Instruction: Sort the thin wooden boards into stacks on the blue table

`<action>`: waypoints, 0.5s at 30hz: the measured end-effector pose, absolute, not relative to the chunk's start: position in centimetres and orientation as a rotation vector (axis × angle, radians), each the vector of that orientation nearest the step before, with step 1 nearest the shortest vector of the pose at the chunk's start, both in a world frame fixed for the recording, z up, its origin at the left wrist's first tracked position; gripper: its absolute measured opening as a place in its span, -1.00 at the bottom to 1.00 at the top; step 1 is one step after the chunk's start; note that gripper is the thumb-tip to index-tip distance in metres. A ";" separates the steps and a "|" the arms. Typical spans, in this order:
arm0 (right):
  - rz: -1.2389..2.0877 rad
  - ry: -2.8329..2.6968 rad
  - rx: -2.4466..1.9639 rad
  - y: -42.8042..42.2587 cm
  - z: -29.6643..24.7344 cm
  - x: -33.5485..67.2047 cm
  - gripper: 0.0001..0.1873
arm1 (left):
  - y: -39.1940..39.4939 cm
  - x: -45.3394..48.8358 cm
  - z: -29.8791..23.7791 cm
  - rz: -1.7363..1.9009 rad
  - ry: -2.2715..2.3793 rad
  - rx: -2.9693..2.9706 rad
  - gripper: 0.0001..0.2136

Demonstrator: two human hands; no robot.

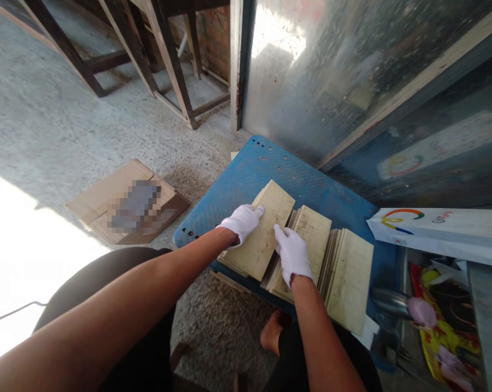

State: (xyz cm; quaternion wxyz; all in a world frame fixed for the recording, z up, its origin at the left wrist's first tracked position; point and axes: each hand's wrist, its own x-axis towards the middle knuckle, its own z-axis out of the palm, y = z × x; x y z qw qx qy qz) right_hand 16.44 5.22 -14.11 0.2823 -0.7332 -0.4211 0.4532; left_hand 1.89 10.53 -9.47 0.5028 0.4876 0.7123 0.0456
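Note:
Three stacks of thin, flat, pale yellow rectangular boards lie side by side on a blue table [213, 204]. Dark specks mark the top board of the left stack [266, 239]. My left hand [241, 222], in a white glove, grips this board's left edge, thumb on top. From the other side, my right hand [294, 255], gloved too, holds its right edge; the undersides of the fingers are hidden. Beneath my right hand is the smudged middle stack [317, 231]. The right stack [352, 277] lies by my right forearm, with its boards fanned a little.
A flattened cardboard box [94, 209] with a blurred dark item lies on the floor to the left. Wooden stands [168, 65] are behind. A metal-faced door [295, 92] borders the table's far side. At right are a white bag [446, 228], a metal cup [391, 302] and clutter.

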 end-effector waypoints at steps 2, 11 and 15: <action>1.280 -1.000 -1.926 5.3 -13.7 16.2 -0.53 | 10.5 2.1 -9.7 0.099 1.732 1.177 -0.63; 1.430 -0.699 -1.794 5.7 -12.6 15.2 -0.59 | 10.5 2.5 -10.2 0.069 1.772 1.277 -0.64; 1.437 -0.749 -1.825 5.7 -12.7 14.9 -0.55 | 10.5 2.3 -10.5 -0.008 1.816 1.421 -0.62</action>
